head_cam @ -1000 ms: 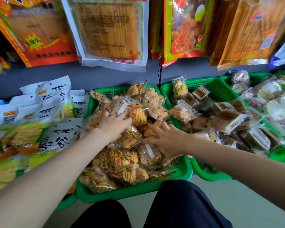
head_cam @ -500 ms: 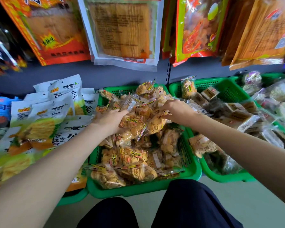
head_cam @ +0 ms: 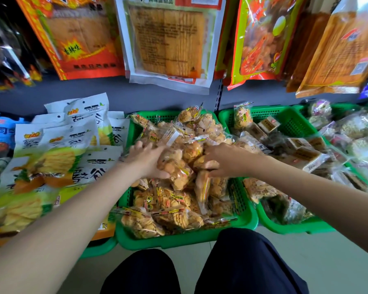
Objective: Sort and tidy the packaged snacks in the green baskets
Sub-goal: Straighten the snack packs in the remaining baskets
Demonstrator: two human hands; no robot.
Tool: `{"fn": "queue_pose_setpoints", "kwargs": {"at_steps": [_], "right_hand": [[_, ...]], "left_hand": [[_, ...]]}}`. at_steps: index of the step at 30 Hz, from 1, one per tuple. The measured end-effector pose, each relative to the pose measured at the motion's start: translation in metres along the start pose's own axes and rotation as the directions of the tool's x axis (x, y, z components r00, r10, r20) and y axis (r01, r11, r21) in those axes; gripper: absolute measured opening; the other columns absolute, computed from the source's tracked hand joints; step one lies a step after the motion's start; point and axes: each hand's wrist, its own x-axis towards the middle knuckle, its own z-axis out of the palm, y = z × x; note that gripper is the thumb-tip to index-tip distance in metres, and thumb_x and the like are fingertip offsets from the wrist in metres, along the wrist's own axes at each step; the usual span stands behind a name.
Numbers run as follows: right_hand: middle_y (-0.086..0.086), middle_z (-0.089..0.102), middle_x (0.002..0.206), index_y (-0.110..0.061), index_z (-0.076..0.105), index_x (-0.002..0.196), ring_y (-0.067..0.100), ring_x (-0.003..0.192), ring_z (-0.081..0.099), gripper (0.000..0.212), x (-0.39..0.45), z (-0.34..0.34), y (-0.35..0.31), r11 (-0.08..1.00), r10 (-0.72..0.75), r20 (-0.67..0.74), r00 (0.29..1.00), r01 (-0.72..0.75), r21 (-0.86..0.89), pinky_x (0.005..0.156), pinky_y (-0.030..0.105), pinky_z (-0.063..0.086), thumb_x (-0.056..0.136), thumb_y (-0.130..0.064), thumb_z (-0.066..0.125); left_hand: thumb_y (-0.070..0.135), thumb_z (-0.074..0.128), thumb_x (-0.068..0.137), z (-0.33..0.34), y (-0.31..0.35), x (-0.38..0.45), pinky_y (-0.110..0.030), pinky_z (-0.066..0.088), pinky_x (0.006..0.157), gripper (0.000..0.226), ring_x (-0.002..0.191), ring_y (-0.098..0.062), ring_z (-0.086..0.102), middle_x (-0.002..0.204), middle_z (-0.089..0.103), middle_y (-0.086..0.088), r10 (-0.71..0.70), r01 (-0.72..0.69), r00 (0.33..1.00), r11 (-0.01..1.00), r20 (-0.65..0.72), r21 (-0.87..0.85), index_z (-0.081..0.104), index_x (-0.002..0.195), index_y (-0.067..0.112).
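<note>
Your two bare hands meet over the heap of clear cracker packets (head_cam: 179,166) piled in the middle green basket (head_cam: 179,240), at the foot of a snack shelf. Your left hand (head_cam: 146,160) lies on the left flank of the pile, fingers stretched forward and thumb tucked under a packet, while your right hand (head_cam: 218,159) comes in from the right with fingers curled around the edge of another packet near the centre; how firmly either hand grips cannot be told. The packets are mounded high toward the back of the basket and lie flatter along its front rim. Just beside it on the right, a second green basket (head_cam: 295,228) holds boxed and wrapped brown sweets, with one cracker packet (head_cam: 242,117) standing upright at its back left corner. To the left, white-and-yellow corn snack bags (head_cam: 68,145) overlap in a stack. Large flat packages (head_cam: 168,41) hang above the grey shelf back, and your dark trousers (head_cam: 200,270) fill the bottom of the view.
</note>
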Motion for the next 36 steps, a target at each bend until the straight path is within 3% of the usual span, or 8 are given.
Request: {"fn": "queue_pose_setpoints", "kwargs": {"at_steps": [3, 5, 9, 12, 18, 22, 29, 36], "right_hand": [[0.004, 0.041, 0.14, -0.023, 0.051, 0.128, 0.018, 0.127, 0.04, 0.052, -0.016, -0.003, -0.044, 0.972, -0.149, 0.015, 0.989, 0.144, 0.183, 0.108, 0.037, 0.034, 0.084, -0.05, 0.059], [0.004, 0.012, 0.155, -0.03, 0.036, 0.14, 0.022, 0.141, 0.017, 0.065, -0.018, 0.001, -0.067, 0.959, -0.191, 0.164, 0.968, 0.148, 0.243, 0.114, 0.04, 0.019, 0.083, -0.053, 0.058], [-0.003, -0.03, 0.152, -0.044, 0.013, 0.145, 0.031, 0.143, -0.015, 0.082, -0.007, 0.009, -0.082, 0.96, -0.188, 0.4, 0.897, 0.082, 0.268, 0.114, 0.053, 0.002, 0.079, -0.06, 0.058], [-0.005, -0.032, 0.151, -0.044, 0.026, 0.141, 0.041, 0.141, -0.013, 0.078, 0.0, 0.025, -0.088, 0.987, -0.145, 0.382, 0.913, 0.109, 0.115, 0.111, 0.065, 0.01, 0.075, -0.058, 0.064], [0.004, 0.029, 0.148, -0.016, 0.062, 0.119, 0.025, 0.122, 0.048, 0.037, 0.009, 0.027, -0.077, 0.996, -0.057, -0.007, 0.998, 0.057, 0.069, 0.101, 0.036, 0.044, 0.088, -0.037, 0.058], [0.011, 0.059, 0.117, -0.006, 0.07, 0.102, 0.025, 0.107, 0.059, 0.026, 0.023, -0.003, -0.037, 0.968, 0.19, -0.247, 0.95, -0.14, 0.208, 0.093, 0.037, 0.049, 0.088, -0.026, 0.062], [0.011, 0.056, 0.119, -0.003, 0.069, 0.093, 0.027, 0.112, 0.053, 0.02, 0.019, -0.014, -0.011, 0.95, 0.261, -0.346, 0.901, -0.176, 0.258, 0.094, 0.031, 0.042, 0.085, -0.02, 0.066], [0.008, 0.036, 0.136, -0.017, 0.055, 0.12, 0.03, 0.125, 0.039, 0.032, -0.012, -0.012, 0.0, 0.967, 0.253, -0.23, 0.94, -0.238, 0.09, 0.103, 0.04, 0.037, 0.091, -0.03, 0.055]], "left_hand": [[0.056, 0.069, 0.07, -0.006, -0.004, -0.017, -0.042, 0.022, 0.115, 0.096, 0.141, -0.021, 0.022, 0.156, 0.018, 0.004, 0.196, -0.171, 0.977, 0.952, 0.078, -0.253, 0.015, 0.147, 0.034], [0.058, 0.065, 0.069, -0.018, -0.015, -0.035, -0.039, 0.017, 0.117, 0.093, 0.144, -0.017, 0.014, 0.157, 0.013, 0.005, 0.246, -0.177, 0.953, 0.925, 0.176, -0.336, 0.019, 0.146, 0.034], [0.064, 0.062, 0.071, -0.022, -0.044, -0.064, -0.053, -0.006, 0.115, 0.09, 0.137, -0.019, -0.032, 0.152, -0.025, 0.013, 0.227, -0.225, 0.84, 0.972, 0.492, -0.065, 0.015, 0.145, 0.043], [0.067, 0.063, 0.069, -0.008, -0.047, -0.074, -0.06, -0.014, 0.107, 0.088, 0.124, -0.022, -0.047, 0.144, -0.039, 0.012, 0.203, -0.266, 0.822, 0.963, 0.532, 0.043, 0.022, 0.143, 0.044], [0.043, 0.064, 0.081, 0.006, -0.035, -0.069, -0.057, -0.015, 0.105, 0.034, 0.136, -0.026, -0.034, 0.155, -0.017, 0.01, 0.191, -0.194, 0.931, 0.981, 0.312, -0.022, 0.064, 0.113, 0.032], [0.027, 0.058, 0.089, 0.023, -0.028, -0.047, -0.058, 0.019, 0.112, 0.02, 0.142, -0.031, 0.01, 0.155, 0.016, 0.006, 0.048, -0.045, 0.998, 0.996, 0.033, -0.081, 0.067, 0.104, 0.016], [0.024, 0.057, 0.091, 0.023, -0.004, -0.014, -0.049, 0.03, 0.1, 0.036, 0.124, -0.034, 0.033, 0.132, 0.044, -0.011, -0.261, 0.244, 0.964, 0.946, -0.057, -0.215, 0.049, 0.122, 0.008], [0.031, 0.062, 0.086, -0.008, 0.008, -0.022, -0.032, 0.041, 0.092, 0.017, 0.116, -0.018, 0.049, 0.13, 0.048, 0.002, -0.14, 0.064, 0.978, 0.908, -0.155, -0.413, 0.065, 0.103, 0.028]]}}
